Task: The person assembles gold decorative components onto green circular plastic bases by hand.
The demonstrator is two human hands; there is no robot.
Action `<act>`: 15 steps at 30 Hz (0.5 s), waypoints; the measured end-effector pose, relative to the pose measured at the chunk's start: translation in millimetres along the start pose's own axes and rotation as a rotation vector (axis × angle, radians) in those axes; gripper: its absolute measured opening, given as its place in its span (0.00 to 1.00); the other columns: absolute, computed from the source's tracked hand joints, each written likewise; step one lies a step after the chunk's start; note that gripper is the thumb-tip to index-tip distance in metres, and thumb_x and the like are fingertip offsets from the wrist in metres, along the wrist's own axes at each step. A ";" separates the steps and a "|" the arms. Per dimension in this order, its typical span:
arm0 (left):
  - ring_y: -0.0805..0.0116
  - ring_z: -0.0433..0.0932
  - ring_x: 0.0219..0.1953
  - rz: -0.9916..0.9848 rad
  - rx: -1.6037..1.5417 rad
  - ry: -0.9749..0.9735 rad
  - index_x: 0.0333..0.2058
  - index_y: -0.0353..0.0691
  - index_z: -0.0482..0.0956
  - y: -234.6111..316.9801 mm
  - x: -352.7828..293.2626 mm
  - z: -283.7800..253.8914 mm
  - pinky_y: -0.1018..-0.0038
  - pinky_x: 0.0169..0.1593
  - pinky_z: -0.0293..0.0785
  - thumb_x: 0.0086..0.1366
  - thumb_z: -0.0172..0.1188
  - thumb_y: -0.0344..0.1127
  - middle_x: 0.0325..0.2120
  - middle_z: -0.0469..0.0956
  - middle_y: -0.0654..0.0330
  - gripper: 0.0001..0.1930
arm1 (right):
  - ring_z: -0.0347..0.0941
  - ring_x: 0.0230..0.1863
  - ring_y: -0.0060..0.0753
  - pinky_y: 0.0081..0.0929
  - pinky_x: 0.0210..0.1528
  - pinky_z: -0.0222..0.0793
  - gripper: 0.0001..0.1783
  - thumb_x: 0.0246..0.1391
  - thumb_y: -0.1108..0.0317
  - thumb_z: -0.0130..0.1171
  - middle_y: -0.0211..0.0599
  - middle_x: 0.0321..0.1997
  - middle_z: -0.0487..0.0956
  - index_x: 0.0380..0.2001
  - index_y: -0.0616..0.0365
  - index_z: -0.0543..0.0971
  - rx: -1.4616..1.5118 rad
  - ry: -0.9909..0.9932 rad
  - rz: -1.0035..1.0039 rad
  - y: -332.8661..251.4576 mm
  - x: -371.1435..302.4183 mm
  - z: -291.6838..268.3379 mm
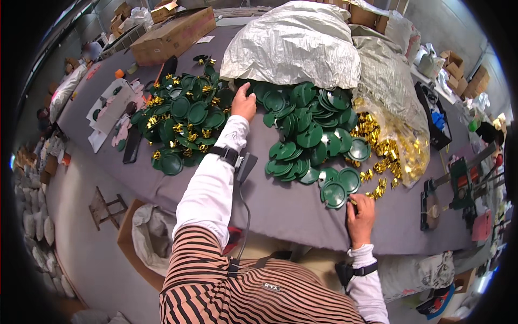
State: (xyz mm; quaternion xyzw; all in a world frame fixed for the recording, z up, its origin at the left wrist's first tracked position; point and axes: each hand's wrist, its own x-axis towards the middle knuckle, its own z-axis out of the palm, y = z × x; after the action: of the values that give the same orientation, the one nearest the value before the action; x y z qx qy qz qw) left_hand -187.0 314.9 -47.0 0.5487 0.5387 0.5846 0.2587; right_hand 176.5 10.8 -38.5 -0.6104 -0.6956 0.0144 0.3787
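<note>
My left hand (244, 103) reaches to the gap between two heaps, beside the mouth of a white woven sack (291, 43). Its thumb and forefinger stand apart with nothing visible between them. Round dark-green plastic discs (309, 135) spill from the sack. Left of my arm lies a second heap of green discs with gold metal clips (197, 112) among them. Near the table's front edge, my right hand (361, 218) pinches a small gold-brown piece, apparently a clip (353, 201), beside the nearest green disc (334, 194). Loose gold clips (380, 188) lie just beyond that hand.
A clear bag of gold clips (413, 146) lies at right, near a black tray (434, 116) and a green hand press (461, 181). A cardboard box (174, 36) rests far left on the grey cloth-covered table (318, 232). Below stands a wooden stool (107, 208).
</note>
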 end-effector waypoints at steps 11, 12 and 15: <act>0.47 0.57 0.65 -0.174 0.529 0.011 0.60 0.43 0.67 -33.8 82.3 22.2 0.63 0.68 0.53 0.45 0.71 0.51 0.62 0.60 0.44 0.43 | 0.71 0.42 0.45 0.36 0.45 0.68 0.13 0.43 0.78 0.62 0.39 0.37 0.78 0.36 0.58 0.79 -0.004 -0.038 0.047 -8.6 5.1 4.4; 0.47 0.57 0.65 -0.175 0.522 0.001 0.60 0.43 0.67 -27.4 78.3 28.7 0.63 0.68 0.53 0.45 0.71 0.51 0.62 0.60 0.44 0.43 | 0.71 0.42 0.45 0.36 0.45 0.68 0.13 0.43 0.78 0.62 0.39 0.37 0.78 0.36 0.58 0.79 -0.004 -0.043 0.057 -7.0 5.2 2.9; 0.44 0.60 0.62 -0.163 0.674 -0.147 0.57 0.56 0.72 -1.1 63.1 30.1 0.60 0.66 0.57 0.44 0.71 0.54 0.60 0.63 0.46 0.38 | 0.71 0.42 0.44 0.35 0.45 0.68 0.13 0.43 0.78 0.62 0.38 0.38 0.78 0.36 0.58 0.79 0.006 -0.038 0.061 -1.8 5.9 1.8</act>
State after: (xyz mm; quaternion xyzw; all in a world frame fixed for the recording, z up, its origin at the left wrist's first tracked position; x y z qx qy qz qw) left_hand -176.3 381.9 -30.6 0.5993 0.7232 0.3102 0.1469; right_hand 174.3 16.1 -35.9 -0.6299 -0.6834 0.0398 0.3669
